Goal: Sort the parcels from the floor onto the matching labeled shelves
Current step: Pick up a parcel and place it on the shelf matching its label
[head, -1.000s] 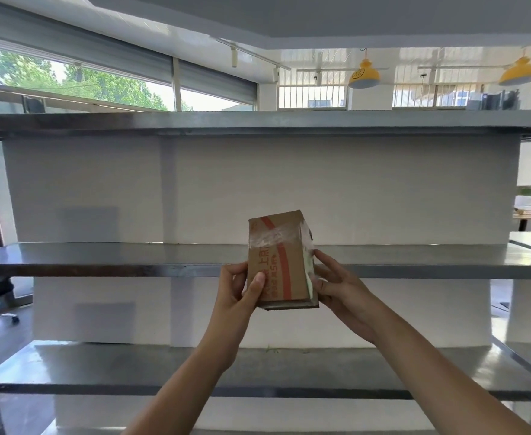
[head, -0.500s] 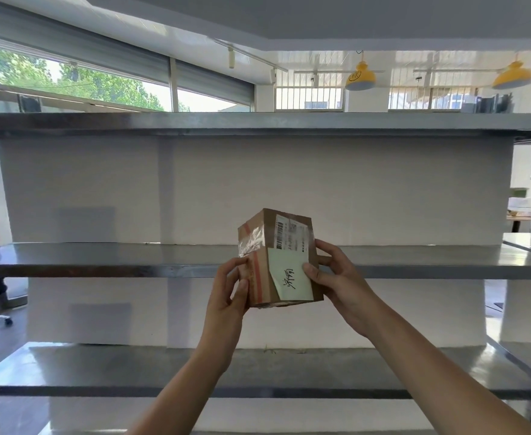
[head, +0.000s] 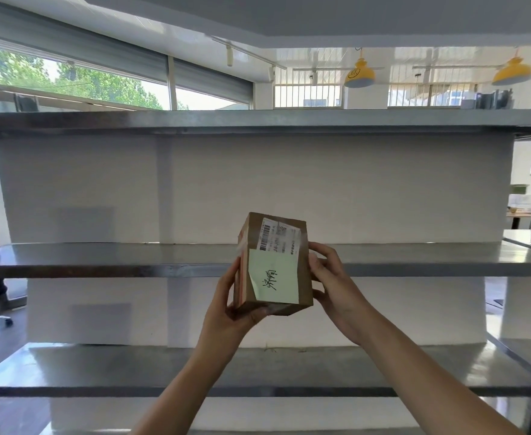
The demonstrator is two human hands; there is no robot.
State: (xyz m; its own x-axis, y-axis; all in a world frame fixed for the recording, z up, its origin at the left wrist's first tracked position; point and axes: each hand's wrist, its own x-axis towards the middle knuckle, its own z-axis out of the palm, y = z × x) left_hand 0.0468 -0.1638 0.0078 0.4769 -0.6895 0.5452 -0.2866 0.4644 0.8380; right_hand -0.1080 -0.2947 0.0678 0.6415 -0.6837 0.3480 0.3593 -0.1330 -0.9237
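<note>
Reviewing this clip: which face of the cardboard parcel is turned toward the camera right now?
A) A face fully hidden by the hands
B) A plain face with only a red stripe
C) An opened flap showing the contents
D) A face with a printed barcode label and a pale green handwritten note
D: the parcel, held between the left hand and right hand, shows a barcode label above a pale green handwritten note.
</note>
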